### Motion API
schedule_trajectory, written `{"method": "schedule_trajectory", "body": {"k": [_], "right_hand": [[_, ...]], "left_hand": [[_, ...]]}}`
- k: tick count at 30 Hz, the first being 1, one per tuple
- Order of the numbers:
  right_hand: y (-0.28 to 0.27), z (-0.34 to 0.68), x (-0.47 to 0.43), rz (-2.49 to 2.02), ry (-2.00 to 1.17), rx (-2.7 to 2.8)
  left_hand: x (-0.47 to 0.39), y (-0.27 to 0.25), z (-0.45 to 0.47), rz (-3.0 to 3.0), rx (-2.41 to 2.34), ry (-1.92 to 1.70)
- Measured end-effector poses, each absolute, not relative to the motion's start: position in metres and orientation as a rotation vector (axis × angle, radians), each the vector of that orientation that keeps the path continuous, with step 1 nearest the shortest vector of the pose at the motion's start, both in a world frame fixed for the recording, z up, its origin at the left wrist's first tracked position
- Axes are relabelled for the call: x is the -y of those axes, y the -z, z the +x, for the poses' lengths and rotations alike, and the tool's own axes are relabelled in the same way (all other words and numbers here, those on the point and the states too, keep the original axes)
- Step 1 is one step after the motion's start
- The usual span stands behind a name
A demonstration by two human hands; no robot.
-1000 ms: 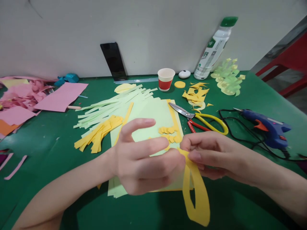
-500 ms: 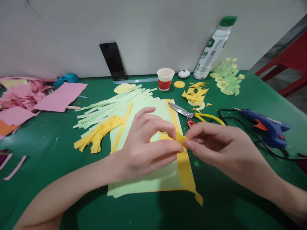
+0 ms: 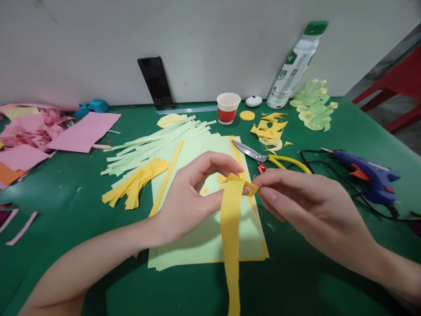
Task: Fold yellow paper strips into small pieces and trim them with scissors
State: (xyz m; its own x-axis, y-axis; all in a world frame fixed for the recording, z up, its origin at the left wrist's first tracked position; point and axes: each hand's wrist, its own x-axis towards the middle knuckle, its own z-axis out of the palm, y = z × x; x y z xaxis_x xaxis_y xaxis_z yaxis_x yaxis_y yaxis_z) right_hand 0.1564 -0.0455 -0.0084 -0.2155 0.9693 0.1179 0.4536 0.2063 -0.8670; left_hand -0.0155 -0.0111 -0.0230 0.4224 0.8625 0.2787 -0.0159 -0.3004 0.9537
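A long yellow paper strip (image 3: 232, 224) is folded at its upper end and hangs down past the front of the pale green paper sheets (image 3: 197, 241). My left hand (image 3: 194, 193) pinches the folded part between thumb and fingers. From the other side, my right hand (image 3: 305, 206) grips the small pointed tip of the same fold with thumb and forefinger. Small yellow paper pieces (image 3: 222, 179) lie on the sheets behind my left fingers. Scissors (image 3: 253, 154) with yellow and red handles rest just beyond my right hand.
Yellow strips (image 3: 134, 182) and pale green strips (image 3: 158, 140) lie left of the sheets. A paper cup (image 3: 228, 109), a leaning phone (image 3: 156, 83) and a bottle (image 3: 294, 70) stand by the wall. A corded glue gun (image 3: 368, 171) lies right; pink paper (image 3: 85, 131) lies left.
The strip's loose end has swung left and now hangs toward me, where before it lay along the sheets' right edge. My left fingers have shifted around the fold; my right hand stays near the same place.
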Motion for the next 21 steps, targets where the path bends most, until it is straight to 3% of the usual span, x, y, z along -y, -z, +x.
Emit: {"method": "schedule_trajectory", "body": {"k": [11, 21], "right_hand": [[0.019, 0.155, 0.045, -1.187, -0.544, 2.059], [0.022, 0.155, 0.047, -1.156, -0.443, 2.029]], "left_hand": [[0.013, 0.019, -0.012, 1.651, -0.829, -0.968], [0.013, 0.021, -0.010, 1.422, -0.777, -0.959]]}}
